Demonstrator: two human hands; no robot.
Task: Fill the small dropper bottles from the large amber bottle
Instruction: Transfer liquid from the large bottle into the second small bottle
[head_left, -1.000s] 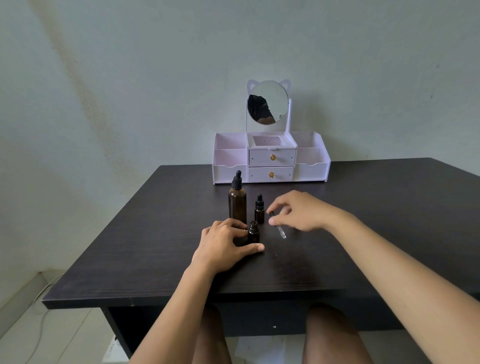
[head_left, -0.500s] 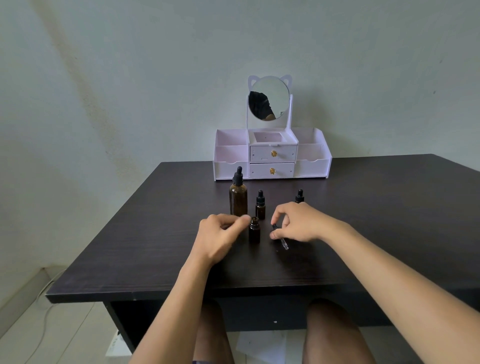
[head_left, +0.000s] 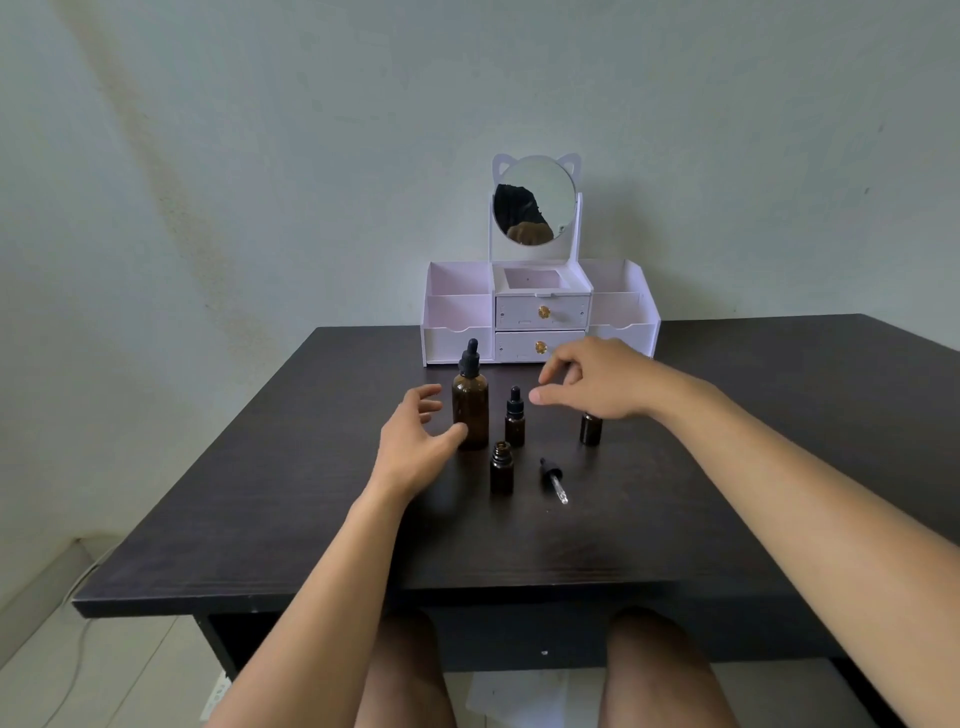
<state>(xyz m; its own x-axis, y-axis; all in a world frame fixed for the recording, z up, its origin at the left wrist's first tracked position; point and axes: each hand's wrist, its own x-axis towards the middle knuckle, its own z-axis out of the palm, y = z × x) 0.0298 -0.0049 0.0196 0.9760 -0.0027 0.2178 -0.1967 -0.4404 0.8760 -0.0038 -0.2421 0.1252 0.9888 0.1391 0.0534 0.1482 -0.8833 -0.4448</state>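
Note:
The large amber bottle (head_left: 470, 410) with a black dropper cap stands upright on the dark table (head_left: 311, 493). My left hand (head_left: 413, 441) is open just left of it, thumb near its base. An uncapped small bottle (head_left: 501, 467) stands in front, its dropper (head_left: 552, 479) lying flat to its right. A capped small bottle (head_left: 515, 417) stands behind that. A third small bottle (head_left: 590, 428) is partly hidden under my right hand (head_left: 597, 382), which hovers open above the bottles and holds nothing.
A pale pink organiser (head_left: 540, 312) with two drawers and a cat-ear mirror (head_left: 535, 200) stands at the back of the table against the wall. My knees show below the table's front edge.
My right hand let go of the dropper, which now lies on the table, and lifted back toward the bottles. My left hand released the uncapped small bottle and opened beside the large one.

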